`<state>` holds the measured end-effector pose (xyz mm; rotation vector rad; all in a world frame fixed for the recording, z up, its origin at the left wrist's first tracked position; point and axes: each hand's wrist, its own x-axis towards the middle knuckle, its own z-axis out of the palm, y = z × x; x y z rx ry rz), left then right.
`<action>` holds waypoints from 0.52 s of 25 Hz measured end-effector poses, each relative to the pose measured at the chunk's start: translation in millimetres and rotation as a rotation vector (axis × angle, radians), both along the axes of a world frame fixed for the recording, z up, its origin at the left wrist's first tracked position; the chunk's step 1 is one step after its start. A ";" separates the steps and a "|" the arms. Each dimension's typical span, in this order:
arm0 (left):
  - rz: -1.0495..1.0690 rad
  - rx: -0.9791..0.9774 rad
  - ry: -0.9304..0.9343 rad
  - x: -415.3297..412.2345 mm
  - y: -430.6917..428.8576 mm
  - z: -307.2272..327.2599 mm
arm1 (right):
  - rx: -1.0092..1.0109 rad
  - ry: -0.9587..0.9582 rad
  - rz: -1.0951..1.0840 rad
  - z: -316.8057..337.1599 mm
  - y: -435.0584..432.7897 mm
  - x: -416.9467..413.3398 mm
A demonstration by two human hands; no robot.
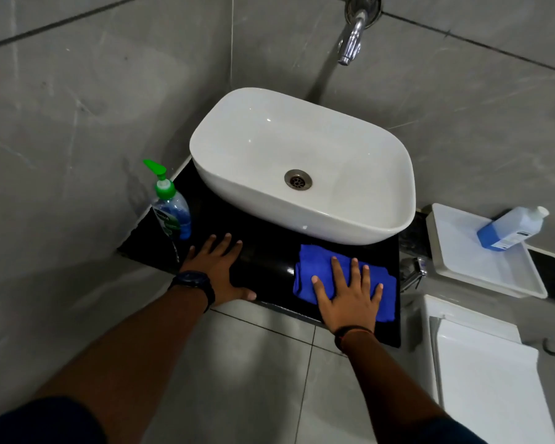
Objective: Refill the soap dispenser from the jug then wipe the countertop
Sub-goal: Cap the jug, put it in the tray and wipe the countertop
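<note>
The soap dispenser (pixel 170 206), a clear bottle of blue liquid with a green pump, stands at the left end of the black countertop (pixel 263 254). My left hand (pixel 220 267) lies flat on the countertop just right of the dispenser, fingers spread. My right hand (pixel 350 291) presses flat on a folded blue cloth (pixel 314 267) near the countertop's right front. The jug (pixel 511 227), a blue refill bottle with a white cap, lies tilted in a white tray (pixel 481 270) to the right.
A white basin (pixel 350 219) sits on the back of the countertop under a chrome wall tap (pixel 353 40). A small chrome valve (pixel 414 267) sticks out beside the countertop's right edge. A white toilet cistern (pixel 481 373) stands at the lower right. Grey tiles cover the walls and floor.
</note>
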<state>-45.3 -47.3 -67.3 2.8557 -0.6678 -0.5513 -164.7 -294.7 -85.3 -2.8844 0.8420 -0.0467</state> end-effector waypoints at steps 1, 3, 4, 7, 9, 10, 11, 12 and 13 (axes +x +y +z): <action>0.002 -0.003 0.002 -0.1 0.0 0.3 | 0.004 -0.003 -0.045 -0.3 8.0 8.4; 0.007 -0.005 0.001 -0.3 -0.1 0.6 | 0.016 -0.003 -0.059 -0.1 29.6 29.4; 0.009 -0.002 -0.002 -0.4 -0.4 1.0 | 0.026 -0.002 -0.017 0.1 41.8 39.6; 0.016 -0.003 -0.001 -0.7 -1.5 1.9 | 0.055 -0.007 0.182 1.0 68.8 55.6; 0.017 -0.007 0.003 -0.8 -1.7 3.1 | 0.064 -0.010 0.293 1.5 65.5 50.3; 0.013 -0.006 0.003 -0.9 -1.6 3.5 | 0.056 -0.012 0.340 1.9 57.4 43.5; 0.010 -0.003 0.002 -1.1 -1.1 3.4 | 0.038 -0.015 0.378 2.1 46.6 34.8; 0.009 0.001 0.001 -1.1 -0.6 3.2 | 0.016 -0.016 0.397 2.4 34.4 25.4; 0.008 0.005 0.002 -1.2 -0.2 3.1 | -0.005 -0.016 0.392 2.5 21.3 16.0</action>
